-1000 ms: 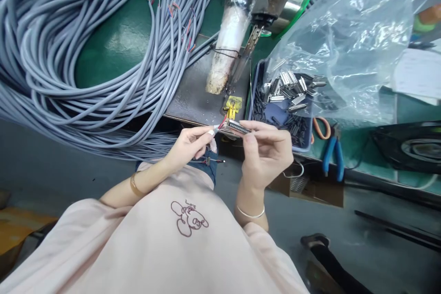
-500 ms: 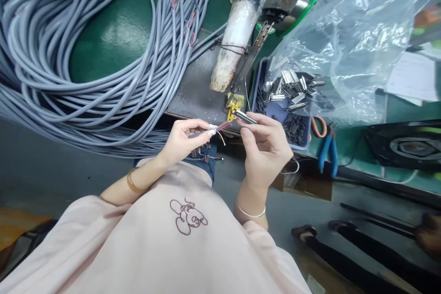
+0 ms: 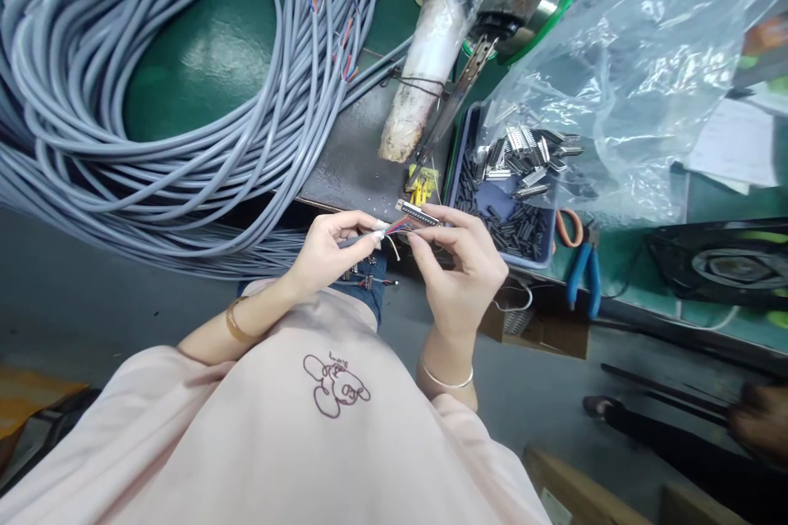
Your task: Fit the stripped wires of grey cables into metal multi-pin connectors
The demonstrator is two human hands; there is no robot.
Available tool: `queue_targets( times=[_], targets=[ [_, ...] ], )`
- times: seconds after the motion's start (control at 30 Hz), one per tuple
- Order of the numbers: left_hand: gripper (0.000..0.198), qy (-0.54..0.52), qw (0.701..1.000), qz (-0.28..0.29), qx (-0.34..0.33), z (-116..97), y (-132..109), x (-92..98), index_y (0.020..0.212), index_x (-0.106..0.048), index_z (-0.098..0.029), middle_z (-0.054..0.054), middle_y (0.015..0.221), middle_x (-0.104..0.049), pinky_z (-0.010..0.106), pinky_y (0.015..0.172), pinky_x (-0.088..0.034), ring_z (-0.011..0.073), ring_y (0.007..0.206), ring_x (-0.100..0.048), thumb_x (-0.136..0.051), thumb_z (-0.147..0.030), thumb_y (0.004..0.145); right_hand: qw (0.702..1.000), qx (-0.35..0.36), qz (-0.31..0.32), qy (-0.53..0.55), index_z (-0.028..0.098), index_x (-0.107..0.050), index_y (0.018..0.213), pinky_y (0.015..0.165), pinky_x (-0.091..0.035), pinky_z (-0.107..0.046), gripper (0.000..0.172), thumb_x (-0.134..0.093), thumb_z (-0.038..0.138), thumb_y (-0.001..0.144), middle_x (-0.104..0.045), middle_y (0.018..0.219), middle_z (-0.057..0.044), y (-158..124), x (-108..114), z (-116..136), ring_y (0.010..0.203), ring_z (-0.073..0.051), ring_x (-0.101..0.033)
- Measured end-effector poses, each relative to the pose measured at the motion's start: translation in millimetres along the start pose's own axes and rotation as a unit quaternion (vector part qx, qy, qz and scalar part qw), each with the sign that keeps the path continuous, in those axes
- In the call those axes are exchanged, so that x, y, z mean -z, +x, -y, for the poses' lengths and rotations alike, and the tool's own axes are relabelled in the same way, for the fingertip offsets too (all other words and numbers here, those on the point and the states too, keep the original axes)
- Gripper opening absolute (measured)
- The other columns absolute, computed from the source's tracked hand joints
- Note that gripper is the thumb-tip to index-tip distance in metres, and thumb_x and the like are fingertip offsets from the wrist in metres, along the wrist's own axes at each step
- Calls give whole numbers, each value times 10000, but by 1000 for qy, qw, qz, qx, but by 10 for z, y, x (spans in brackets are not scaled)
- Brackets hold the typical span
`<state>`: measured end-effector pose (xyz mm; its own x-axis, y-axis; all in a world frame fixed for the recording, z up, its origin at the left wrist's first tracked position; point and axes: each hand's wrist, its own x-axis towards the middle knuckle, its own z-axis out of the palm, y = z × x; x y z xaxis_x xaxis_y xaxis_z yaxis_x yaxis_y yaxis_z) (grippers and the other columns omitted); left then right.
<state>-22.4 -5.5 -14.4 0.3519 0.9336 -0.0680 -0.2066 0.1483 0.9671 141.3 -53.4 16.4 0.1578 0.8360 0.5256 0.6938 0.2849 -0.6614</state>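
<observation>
My left hand (image 3: 336, 250) pinches the end of a grey cable, from which thin coloured wires (image 3: 397, 226) fan out to the right. In my right hand (image 3: 465, 267) is a multi-pin connector (image 3: 419, 214), gripped between thumb and fingers. The connector sits right by the wire ends; whether any wire is fixed to it I cannot tell. Just beyond the connector, at the table edge, is a yellow clamp-like piece (image 3: 421, 187). Above it a soldering iron (image 3: 477, 57) points down beside a plastic-wrapped white rod (image 3: 414, 98).
Grey cables (image 3: 246, 139) with stripped ends cover the left of the table. A blue bin (image 3: 540, 261) holds loose connectors (image 3: 523, 149) and small black pieces, partly under a clear plastic bag (image 3: 616, 82). Blue-handled pliers (image 3: 584, 271) and a black fan (image 3: 726, 262) lie right.
My right hand has moved left and slightly down, bringing the connector away from the yellow piece to the coloured wires. My left hand stays put. A bystander's legs have shifted at lower right.
</observation>
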Motion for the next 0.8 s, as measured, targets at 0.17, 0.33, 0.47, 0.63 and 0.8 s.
queue_targets(
  times=[0.17, 0.33, 0.47, 0.63, 0.8],
  targets=[
    [168, -52, 998, 11, 20, -30, 15, -15, 868, -786, -150, 37, 806, -779, 191, 622, -547, 88, 646, -661, -803, -254, 736, 1000, -8, 1, -5, 228, -728, 857, 866, -639, -395, 66, -724, 168, 882, -780, 1034, -25, -10, -12, -11, 963, -195, -756],
    [242, -108, 989, 50, 93, -52, 44, -23, 807, -659, -149, -18, 637, -672, 181, 490, -445, 58, 491, -553, -834, -278, 700, 1000, -9, 1, 16, 226, -723, 859, 875, -639, -378, 79, -734, 149, 874, -779, 1030, -23, -38, -25, -13, 965, -183, -756],
    [329, -157, 976, 76, 126, -66, 67, -46, 846, -613, -162, -26, 630, -641, 174, 423, -307, 37, 450, -454, -843, -348, 701, 998, -6, -55, 26, 238, -719, 913, 870, -646, -399, 69, -716, 171, 896, -767, 1063, -25, -71, -56, -55, 986, -196, -754],
    [343, -170, 972, 56, 154, -113, 94, -83, 745, -527, -189, -86, 532, -476, 166, 411, -162, 29, 447, -366, -834, -310, 650, 983, 26, -175, 49, 243, -676, 1001, 791, -661, -370, 103, -607, 178, 963, -754, 1096, -39, -91, -103, -129, 976, -185, -754],
    [289, -152, 979, 44, 129, -150, 129, -103, 678, -509, -185, -106, 523, -410, 179, 432, -192, 9, 436, -261, -783, -262, 629, 989, 27, -142, 9, 236, -644, 898, 733, -659, -333, 68, -676, 179, 916, -774, 1012, -27, -124, -111, -157, 909, -183, -766]
  ],
)
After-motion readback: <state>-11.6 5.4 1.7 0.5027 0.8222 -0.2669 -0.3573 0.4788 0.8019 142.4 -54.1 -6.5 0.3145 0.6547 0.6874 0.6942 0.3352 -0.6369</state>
